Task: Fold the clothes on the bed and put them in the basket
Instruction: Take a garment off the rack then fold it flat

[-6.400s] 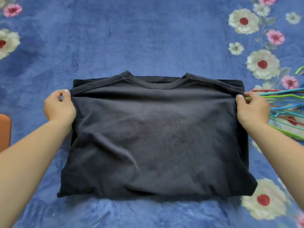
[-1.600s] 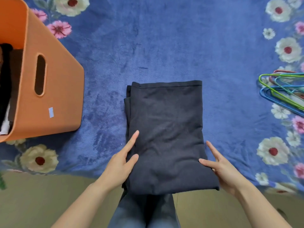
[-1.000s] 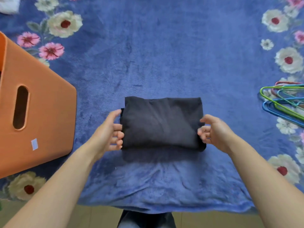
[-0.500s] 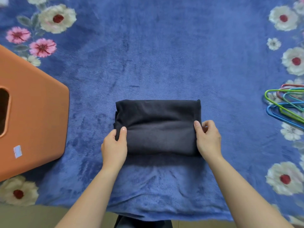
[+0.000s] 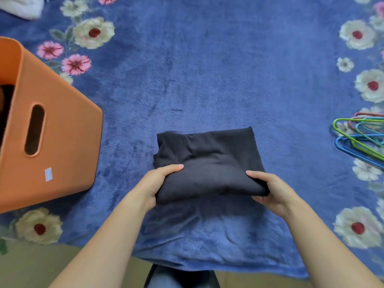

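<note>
The left hand and the right hand grip the folded shirt at its two near corners.

At the far left the orange basket stands on the blue flowered blanket, well apart from the shirt, with something dark inside it. Next comes the left hand, thumb on top of the cloth and fingers tucked under the near-left corner. The dark shirt lies as a thick soft bundle in the middle of the blanket. The right hand pinches the near-right corner in the same way, and coloured hangers lie at the right edge. I think the danger is in the lift: only the near side is held, so the far half can hang down and the folds can open on the way to the basket. A layer could also slip from under a thumb.
</note>
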Motion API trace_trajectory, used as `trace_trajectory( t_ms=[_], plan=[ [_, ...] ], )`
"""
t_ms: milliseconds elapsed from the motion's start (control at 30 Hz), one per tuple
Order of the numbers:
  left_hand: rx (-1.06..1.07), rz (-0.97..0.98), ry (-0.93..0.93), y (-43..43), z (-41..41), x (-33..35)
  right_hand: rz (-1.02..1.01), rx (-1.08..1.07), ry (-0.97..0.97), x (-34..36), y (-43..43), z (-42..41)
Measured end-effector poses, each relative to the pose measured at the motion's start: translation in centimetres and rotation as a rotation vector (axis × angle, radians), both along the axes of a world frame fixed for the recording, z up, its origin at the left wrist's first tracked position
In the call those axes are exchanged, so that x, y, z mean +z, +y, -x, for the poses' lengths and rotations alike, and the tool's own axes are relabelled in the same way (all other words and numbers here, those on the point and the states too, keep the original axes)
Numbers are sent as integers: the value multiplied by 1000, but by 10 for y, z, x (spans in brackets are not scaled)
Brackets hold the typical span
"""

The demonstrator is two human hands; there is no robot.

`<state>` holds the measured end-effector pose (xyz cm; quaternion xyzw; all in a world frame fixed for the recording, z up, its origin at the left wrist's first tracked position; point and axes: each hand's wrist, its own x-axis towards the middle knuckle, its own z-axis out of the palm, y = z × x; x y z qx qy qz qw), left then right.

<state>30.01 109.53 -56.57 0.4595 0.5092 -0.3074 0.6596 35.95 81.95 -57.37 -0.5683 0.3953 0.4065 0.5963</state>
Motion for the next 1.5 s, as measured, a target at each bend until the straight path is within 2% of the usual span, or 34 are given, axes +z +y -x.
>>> trace_trajectory(
  t_ms=[67, 167, 333, 433, 600, 667, 733, 833, 900, 967, 1033, 1133, 1267, 1400, 1500],
  plan=[
    [63, 54, -19, -6, 11, 23, -53, -193, 8, 17, -3, 9],
    [133, 97, -92, -10, 23, 67, -115, -375, -31, 55, 1, 19],
    [186, 144, -231, 1, 36, 164, -319, -530, -181, 146, 31, 27],
    [251, 143, -391, 12, 41, 218, -473, -579, -283, 194, 58, 36],
    [347, 131, -579, 39, 59, 280, -723, -476, -244, 266, 148, 56],
    [382, 122, -600, 64, 74, 288, -681, -427, -266, 289, 191, 49],
    [456, 183, -639, 98, 91, 293, -617, -356, -289, 300, 224, 45],
    [681, 292, -685, 161, 116, 284, -594, -241, -298, 300, 264, 42],
    [717, 354, -697, 208, 124, 273, -575, -159, -299, 301, 296, 38],
    [699, 435, -624, 254, 121, 271, -537, -67, -283, 300, 336, 34],
    [625, 401, -516, 291, 113, 267, -460, 53, -232, 292, 372, 30],
    [318, 339, -406, 337, 108, 250, -301, 213, -123, 270, 414, 29],
    [15, 255, -206, 380, 104, 208, -154, 241, -25, 233, 449, 26],
    [5, 287, -321, 390, 88, 184, -147, 211, 6, 216, 459, 16],
    [-44, 143, -353, 388, 78, 168, -81, 220, -47, 201, 466, 9]
  ],
)
